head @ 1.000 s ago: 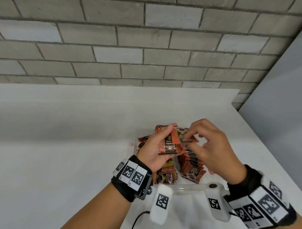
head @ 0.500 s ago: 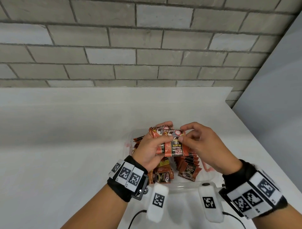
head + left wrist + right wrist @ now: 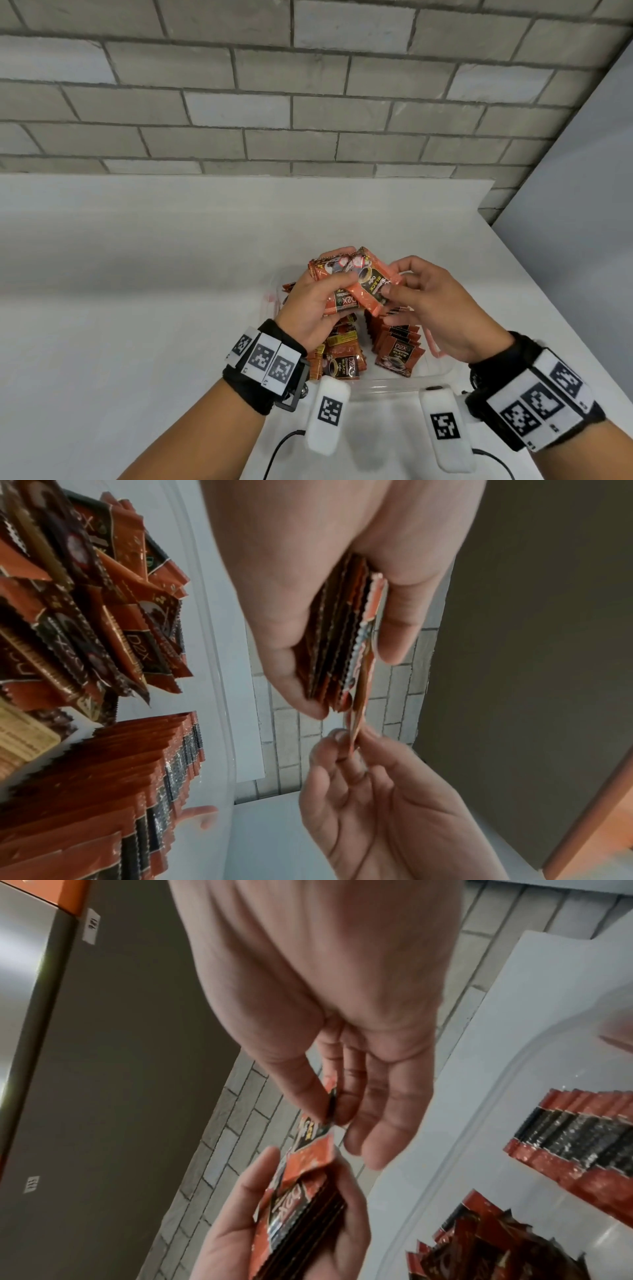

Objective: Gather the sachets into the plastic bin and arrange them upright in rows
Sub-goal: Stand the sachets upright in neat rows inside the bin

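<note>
Overhead, my left hand (image 3: 317,301) grips a stack of sachets (image 3: 342,284) above the plastic bin (image 3: 404,385) on the bench (image 3: 137,308); my right hand (image 3: 435,308) pinches one sachet (image 3: 371,286). Left wrist view: one upright row (image 3: 103,791) is finished, and a loose pile (image 3: 85,610) remains unsorted. Right wrist view: right fingers (image 3: 373,1102) clamp that sachet's edge.
</note>
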Demonstrator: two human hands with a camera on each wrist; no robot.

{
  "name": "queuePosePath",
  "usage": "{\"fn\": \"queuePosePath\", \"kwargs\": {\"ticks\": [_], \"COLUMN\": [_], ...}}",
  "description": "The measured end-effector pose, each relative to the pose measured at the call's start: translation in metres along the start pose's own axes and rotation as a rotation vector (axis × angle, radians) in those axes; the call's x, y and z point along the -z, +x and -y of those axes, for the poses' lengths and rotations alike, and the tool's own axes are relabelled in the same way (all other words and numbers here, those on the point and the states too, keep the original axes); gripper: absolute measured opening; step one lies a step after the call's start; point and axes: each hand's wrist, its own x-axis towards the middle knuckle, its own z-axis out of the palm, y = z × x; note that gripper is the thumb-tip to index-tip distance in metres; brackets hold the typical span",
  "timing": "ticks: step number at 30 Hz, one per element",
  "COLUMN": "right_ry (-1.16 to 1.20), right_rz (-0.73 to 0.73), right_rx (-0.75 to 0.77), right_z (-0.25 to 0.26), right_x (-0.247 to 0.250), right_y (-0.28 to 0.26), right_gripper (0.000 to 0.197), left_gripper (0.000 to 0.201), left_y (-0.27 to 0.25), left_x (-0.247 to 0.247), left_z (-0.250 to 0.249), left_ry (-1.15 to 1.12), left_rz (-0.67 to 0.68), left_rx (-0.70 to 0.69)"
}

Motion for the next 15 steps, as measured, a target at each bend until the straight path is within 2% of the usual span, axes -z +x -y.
{"fn": "queuePosePath", "kwargs": {"ticks": [3, 6, 10, 12, 13, 15], "right_ry": [-0.014, 0.049, 0.1, -0.018, -0.125, -0.435], "right_rz": [-0.026, -0.047, -0.074, -0.08, -0.083, -0.098], "right_rx": [0.026, 0.013, 0.033, 0.066, 0.079, 0.092], "right_z": [0.004, 0.003, -0.002, -0.004, -0.007, -0.014], "right_x": [0.0, -0.001, 0.004, 0.012, 0.017, 0.028], "right_y": [0.002, 0.003, 0.0, -0.004, -0.006, -0.009], "right_gripper": [0.022, 0.03, 0.015, 0.01, 0.009, 0.009], "left_gripper": [0.034, 0.037, 0.026, 0.019, 0.021, 0.027], "left_y": [-0.001, -0.001, -0.001, -0.002, -0.001, -0.001], "left_x": [-0.001, -0.002, 0.0, 0.003, 0.006, 0.013], "left_z": [0.001, 0.001, 0.003, 0.002, 0.001, -0.002], "left_ry": [0.038, 0.038, 0.046, 0.042, 0.027, 0.0], "left_rz": [0.035, 0.032, 0.02, -0.004, -0.021, -0.058], "left_rx": [0.026, -0.01, -0.031, -0.033, -0.031, -0.024]}}
